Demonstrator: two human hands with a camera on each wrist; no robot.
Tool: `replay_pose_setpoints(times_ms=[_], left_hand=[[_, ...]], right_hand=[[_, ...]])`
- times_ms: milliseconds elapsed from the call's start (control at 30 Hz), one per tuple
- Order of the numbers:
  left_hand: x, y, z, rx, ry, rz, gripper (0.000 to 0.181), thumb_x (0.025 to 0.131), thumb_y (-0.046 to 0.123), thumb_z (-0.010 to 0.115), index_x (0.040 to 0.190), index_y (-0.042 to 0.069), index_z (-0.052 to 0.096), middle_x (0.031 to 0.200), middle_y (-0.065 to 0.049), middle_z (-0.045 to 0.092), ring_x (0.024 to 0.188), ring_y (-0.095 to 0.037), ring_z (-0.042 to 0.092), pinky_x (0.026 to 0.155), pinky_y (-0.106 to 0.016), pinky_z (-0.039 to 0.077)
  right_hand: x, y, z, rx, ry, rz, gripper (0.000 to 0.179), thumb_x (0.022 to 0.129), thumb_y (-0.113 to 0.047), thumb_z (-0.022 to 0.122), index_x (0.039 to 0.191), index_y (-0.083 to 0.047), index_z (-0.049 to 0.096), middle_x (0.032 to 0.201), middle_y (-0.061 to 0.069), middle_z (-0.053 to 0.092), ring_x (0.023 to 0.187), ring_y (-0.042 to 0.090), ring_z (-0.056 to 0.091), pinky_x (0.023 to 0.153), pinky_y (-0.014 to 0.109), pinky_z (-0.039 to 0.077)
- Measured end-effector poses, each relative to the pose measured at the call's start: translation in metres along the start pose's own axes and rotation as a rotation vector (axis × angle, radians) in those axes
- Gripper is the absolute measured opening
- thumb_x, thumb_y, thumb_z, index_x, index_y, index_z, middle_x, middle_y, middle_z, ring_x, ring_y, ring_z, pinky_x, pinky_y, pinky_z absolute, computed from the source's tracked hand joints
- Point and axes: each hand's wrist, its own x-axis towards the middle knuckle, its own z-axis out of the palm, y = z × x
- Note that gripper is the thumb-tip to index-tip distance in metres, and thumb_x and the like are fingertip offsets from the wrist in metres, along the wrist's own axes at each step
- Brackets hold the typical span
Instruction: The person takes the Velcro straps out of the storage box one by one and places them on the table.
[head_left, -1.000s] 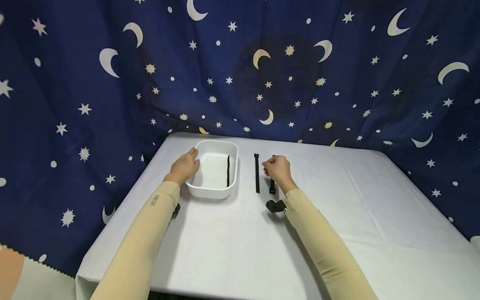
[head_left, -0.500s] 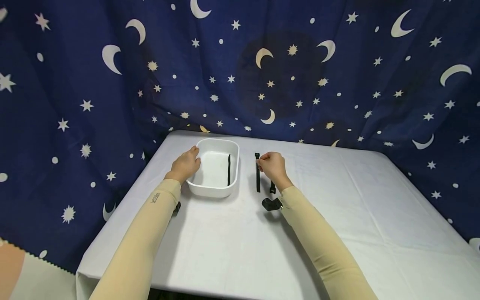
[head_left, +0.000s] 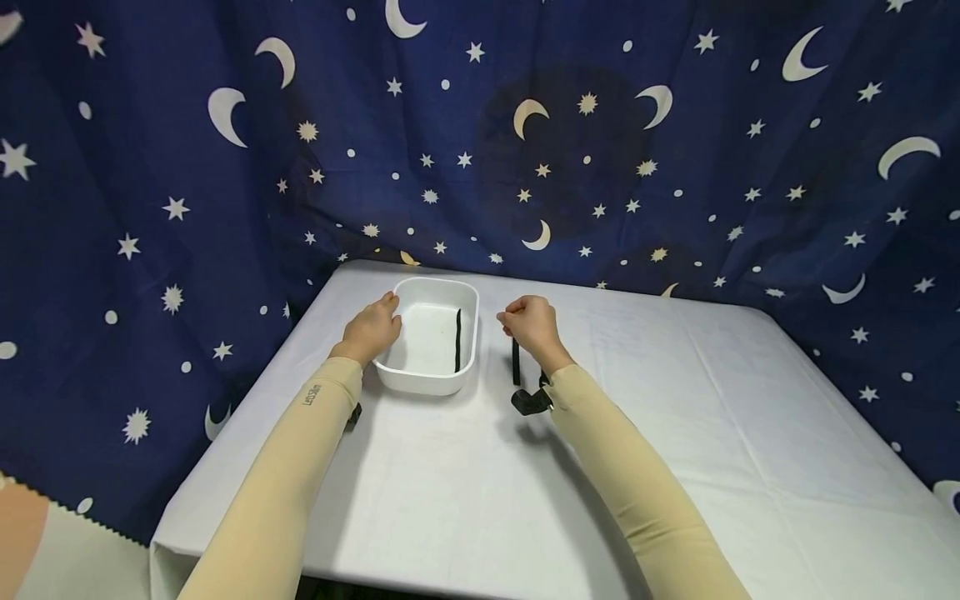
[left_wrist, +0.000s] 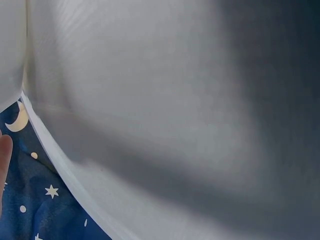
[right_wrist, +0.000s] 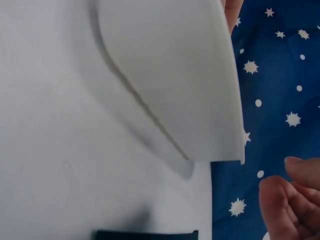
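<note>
A white plastic container (head_left: 424,383) stands at the middle left of the table, with one thin black strap (head_left: 458,342) along the right side inside. My left hand (head_left: 369,331) holds its left rim, the thumb over the edge. In the left wrist view a fingertip (left_wrist: 5,152) shows beside the container's wall (left_wrist: 10,55). My right hand (head_left: 531,323) hovers over the upper part of a second black strap (head_left: 516,362), fingers loosely curled, no object visible between them. A third black strap (head_left: 543,379) lies mostly hidden under the right hand and wrist.
The table (head_left: 450,500) has a white cloth over it. Behind hangs a dark blue curtain (head_left: 480,200) with moons and stars. A black wrist camera (head_left: 531,402) sticks out below the right sleeve, close to the straps.
My right hand has moved left, from over the third strap to over the second one and slightly past it. The left hand and the container stay put.
</note>
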Motion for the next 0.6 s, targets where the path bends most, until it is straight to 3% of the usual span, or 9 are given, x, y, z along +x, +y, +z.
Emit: replay_pose_setpoints(times_ms=[333, 600], left_hand=[[0.002, 0.000, 0.001, -0.006, -0.002, 0.008, 0.056, 0.105, 0.023, 0.040, 0.155, 0.000, 0.033, 0.165, -0.015, 0.026, 0.150, -0.037, 0.030, 0.121, -0.054, 0.031], [-0.001, -0.001, 0.001, -0.008, 0.006, 0.000, 0.056, 0.105, 0.024, 0.040, 0.155, 0.001, 0.033, 0.165, -0.014, 0.025, 0.150, -0.037, 0.031, 0.120, -0.055, 0.033]], right_hand=[[-0.001, -0.012, 0.008, -0.020, 0.000, -0.019, 0.015, 0.090, -0.014, 0.073, 0.093, 0.001, 0.071, 0.084, 0.015, 0.076, 0.068, 0.017, 0.071, 0.061, 0.024, 0.055], [-0.001, -0.034, 0.017, -0.125, -0.041, -0.061, 0.015, 0.090, -0.014, 0.073, 0.086, 0.000, 0.074, 0.070, 0.009, 0.072, 0.061, 0.014, 0.065, 0.057, 0.023, 0.050]])
